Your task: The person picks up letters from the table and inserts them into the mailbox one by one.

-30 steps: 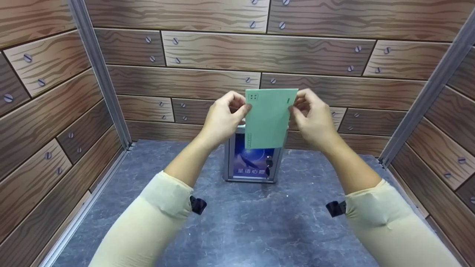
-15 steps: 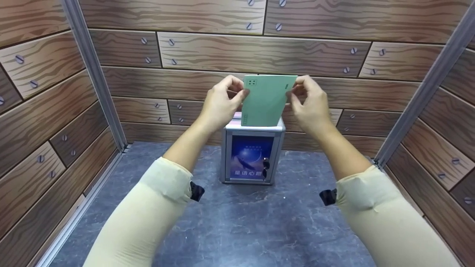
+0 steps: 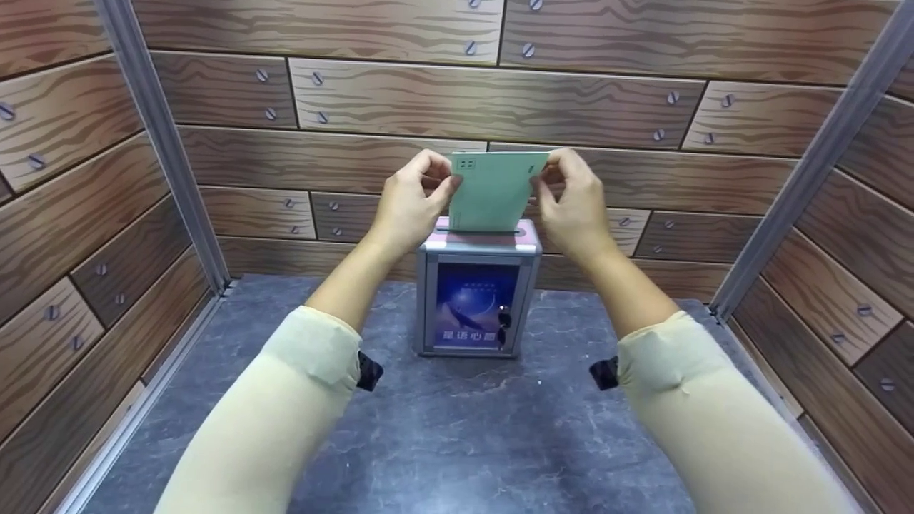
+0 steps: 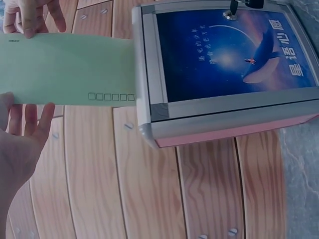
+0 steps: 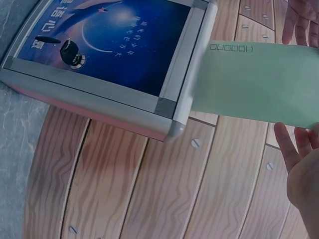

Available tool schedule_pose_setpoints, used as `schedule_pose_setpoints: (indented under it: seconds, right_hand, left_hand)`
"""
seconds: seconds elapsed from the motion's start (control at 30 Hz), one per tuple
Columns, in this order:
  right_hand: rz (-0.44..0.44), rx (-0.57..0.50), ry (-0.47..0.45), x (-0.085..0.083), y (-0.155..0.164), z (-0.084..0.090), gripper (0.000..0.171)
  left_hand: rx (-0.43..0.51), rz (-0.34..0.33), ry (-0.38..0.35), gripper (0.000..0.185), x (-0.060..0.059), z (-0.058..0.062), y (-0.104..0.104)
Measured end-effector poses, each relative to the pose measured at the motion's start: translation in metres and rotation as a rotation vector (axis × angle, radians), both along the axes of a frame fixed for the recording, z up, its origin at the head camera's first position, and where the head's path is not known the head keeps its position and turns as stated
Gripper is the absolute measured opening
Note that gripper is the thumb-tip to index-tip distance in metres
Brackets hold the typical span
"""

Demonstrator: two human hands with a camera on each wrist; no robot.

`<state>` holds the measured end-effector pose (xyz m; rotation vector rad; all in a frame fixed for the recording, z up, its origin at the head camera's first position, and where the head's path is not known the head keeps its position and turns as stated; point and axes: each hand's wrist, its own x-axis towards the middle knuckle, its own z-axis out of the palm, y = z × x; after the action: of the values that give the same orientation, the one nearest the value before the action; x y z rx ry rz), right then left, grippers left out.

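Above the small metal box [image 3: 477, 293] on the grey floor [image 3: 457, 435], a pale green envelope [image 3: 493, 191] stood upright with its lower edge already inside the slot on the box's top. The left hand [image 3: 410, 207] pinched the envelope's upper left corner between thumb and curled fingers, and the right hand [image 3: 571, 203] pinched the upper right corner the same way. Both hands were narrowly closed on the paper's top edge, just above the box, against the wood-patterned wall [image 3: 500, 100].
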<state>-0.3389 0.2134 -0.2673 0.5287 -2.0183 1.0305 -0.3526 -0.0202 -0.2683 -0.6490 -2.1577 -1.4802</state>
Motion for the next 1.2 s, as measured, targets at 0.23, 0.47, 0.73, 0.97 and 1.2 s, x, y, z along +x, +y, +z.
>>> schedule_pose_setpoints:
  seconds: [0.23, 0.47, 0.73, 0.97, 1.2]
  right_hand:
    - [-0.032, -0.008, -0.031, -0.016, -0.001, -0.011, 0.011]
    - [0.039, -0.179, -0.173, -0.034, 0.001, -0.022, 0.015]
    - [0.08, -0.281, -0.22, -0.047, 0.002, -0.043, 0.014]
    - [0.084, -0.264, -0.222, -0.058, -0.003, -0.065, 0.019]
    - [0.009, -0.197, -0.219, -0.064, -0.003, -0.076, 0.018]
  left_hand:
    - [-0.029, 0.009, -0.021, 0.014, -0.014, -0.008, 0.0]
    - [-0.064, 0.002, -0.055, 0.014, -0.029, -0.016, 0.001]
    - [-0.08, 0.016, -0.077, 0.013, -0.046, -0.028, 0.006]
    - [-0.095, 0.04, -0.099, 0.017, -0.055, -0.053, 0.005]
    - [-0.113, 0.067, -0.079, 0.015, -0.062, -0.068, 0.004]
